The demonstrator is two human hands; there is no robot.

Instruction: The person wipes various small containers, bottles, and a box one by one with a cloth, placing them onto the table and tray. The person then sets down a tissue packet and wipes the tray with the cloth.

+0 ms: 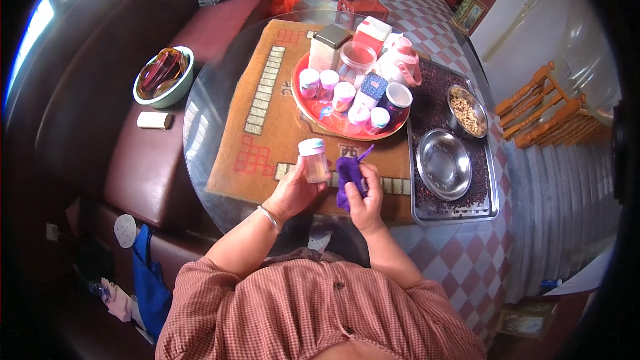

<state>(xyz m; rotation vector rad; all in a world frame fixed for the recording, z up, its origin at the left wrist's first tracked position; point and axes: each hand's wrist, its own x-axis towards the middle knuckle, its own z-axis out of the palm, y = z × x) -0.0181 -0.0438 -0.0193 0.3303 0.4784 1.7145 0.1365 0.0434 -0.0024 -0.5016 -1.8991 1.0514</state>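
Note:
My left hand [292, 192] grips a small clear plastic jar [315, 164] with a pale blue-green lid, held upright above the brown mat [240, 150]. Close beside it on the right, my right hand [367, 197] holds a folded purple cloth [348, 182], its thumb across the front. The jar and the cloth are a little apart. Beyond both hands stands a round red tray [320, 130] bearing several small lidded jars [344, 96], an open clear tub [357, 60], a dark-lidded canister [327, 47], a dark blue box [372, 89] and a pink-and-white jug [399, 62].
A metal tray [417, 212] of dark beans or seeds lies to the right, with a steel bowl [444, 165] and a bowl of pale pieces [467, 111] on it. A green basin [187, 80] rests on the sofa [137, 175]. A red chair [356, 2] stands beyond the glass tabletop [200, 105].

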